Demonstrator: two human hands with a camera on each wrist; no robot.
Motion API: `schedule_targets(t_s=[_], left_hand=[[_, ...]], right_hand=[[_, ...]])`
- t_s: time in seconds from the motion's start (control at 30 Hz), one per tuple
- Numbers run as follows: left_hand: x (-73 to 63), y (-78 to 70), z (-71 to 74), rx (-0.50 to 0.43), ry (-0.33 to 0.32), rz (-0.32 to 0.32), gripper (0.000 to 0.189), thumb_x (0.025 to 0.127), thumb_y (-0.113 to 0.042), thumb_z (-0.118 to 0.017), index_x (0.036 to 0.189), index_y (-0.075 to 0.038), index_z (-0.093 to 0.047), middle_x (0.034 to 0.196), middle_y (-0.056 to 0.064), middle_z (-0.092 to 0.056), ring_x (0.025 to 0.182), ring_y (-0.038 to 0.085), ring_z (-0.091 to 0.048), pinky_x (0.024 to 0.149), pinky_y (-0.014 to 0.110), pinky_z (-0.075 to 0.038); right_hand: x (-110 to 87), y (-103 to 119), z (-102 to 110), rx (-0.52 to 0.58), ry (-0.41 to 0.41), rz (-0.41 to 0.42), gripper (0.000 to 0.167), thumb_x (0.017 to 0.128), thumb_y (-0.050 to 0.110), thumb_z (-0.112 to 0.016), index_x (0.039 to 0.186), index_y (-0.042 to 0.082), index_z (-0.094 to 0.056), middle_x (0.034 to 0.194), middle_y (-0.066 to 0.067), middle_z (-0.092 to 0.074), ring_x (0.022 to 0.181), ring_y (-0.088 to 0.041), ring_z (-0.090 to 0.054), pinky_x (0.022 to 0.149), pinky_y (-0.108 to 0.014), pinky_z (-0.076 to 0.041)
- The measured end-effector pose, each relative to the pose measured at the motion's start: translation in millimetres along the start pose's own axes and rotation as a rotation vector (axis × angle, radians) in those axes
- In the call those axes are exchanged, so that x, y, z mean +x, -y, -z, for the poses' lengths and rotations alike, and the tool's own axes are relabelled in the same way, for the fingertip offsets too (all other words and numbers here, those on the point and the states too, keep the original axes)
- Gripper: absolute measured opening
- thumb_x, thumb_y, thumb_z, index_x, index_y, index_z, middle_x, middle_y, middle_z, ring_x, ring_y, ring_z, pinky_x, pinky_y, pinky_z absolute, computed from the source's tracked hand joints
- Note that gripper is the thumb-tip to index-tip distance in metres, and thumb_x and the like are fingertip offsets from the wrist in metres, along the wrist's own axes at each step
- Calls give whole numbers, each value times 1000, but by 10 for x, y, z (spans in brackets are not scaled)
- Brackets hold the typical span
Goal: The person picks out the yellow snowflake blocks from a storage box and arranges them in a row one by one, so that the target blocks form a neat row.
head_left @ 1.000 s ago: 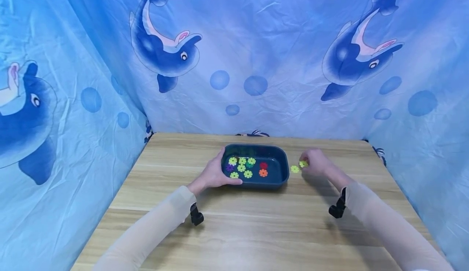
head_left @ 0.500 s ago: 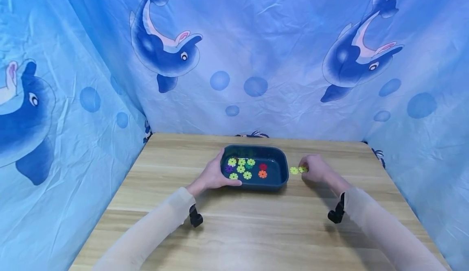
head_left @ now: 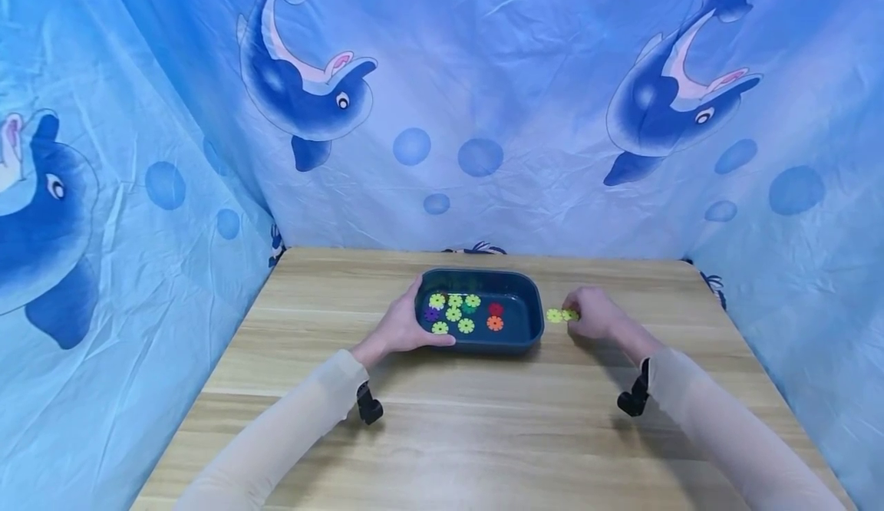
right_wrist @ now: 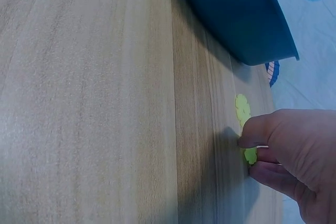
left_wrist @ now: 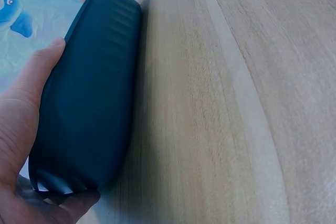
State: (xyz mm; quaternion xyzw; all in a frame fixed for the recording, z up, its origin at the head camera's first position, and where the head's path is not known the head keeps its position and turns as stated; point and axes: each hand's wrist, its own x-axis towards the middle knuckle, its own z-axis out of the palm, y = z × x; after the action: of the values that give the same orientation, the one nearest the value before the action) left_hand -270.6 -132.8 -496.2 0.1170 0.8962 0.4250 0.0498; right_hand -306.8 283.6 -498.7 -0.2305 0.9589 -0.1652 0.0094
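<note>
A dark blue-green rectangular basin (head_left: pixel 516 333) stands on the table, with my left hand (head_left: pixel 403 328) gripping its left end. In the left wrist view the left thumb (left_wrist: pixel 44 64) lies along the basin's rim and other fingers go round its end. To the right of the basin, my right hand (head_left: pixel 595 313) pinches a yellow-green flower-shaped plastic disc (right_wrist: pixel 250 155) at table level, partly hidden by the fingers. A second yellow-green disc (head_left: pixel 555 316) lies beside it, edge to edge or overlapping; I cannot tell whether they are joined.
Inside the basin lie several yellow-green discs (head_left: pixel 466 326), an orange disc (head_left: pixel 495 324), a red disc (head_left: pixel 496 309) and a purple disc (head_left: pixel 431 314). Behind the wooden table (head_left: pixel 442 434) hangs a blue dolphin-print curtain (head_left: pixel 539 212), which also runs along both sides.
My right hand has come slightly nearer and lower, bringing its yellow-green disc down against the one on the table. The left hand keeps its grip on the basin.
</note>
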Motion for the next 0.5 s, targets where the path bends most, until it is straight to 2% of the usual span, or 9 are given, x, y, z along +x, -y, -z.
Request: schedule_targets(t_s=[0.3,0.5], left_hand=[[1,-16,0,11,2,19,141,68,-45,-101,173,-15,-11,169,19,-38,152,39,-44,124,63,-40],[-7,-25,5,8,3,30,142,68,-45,-101,173,-14,-10,170,20,-37,153,39,-43,125,63,-39]], right_hand=[[16,-11,11,-9,17,-9,22,81,1,-75,103,0,-79,95,-12,-76,84,-23,-68,80,-48,-61],[104,1,163,19,39,-39,20,92,4,-71,109,-4,-76,101,-17,-77,93,-31,-73,86,-52,-63]])
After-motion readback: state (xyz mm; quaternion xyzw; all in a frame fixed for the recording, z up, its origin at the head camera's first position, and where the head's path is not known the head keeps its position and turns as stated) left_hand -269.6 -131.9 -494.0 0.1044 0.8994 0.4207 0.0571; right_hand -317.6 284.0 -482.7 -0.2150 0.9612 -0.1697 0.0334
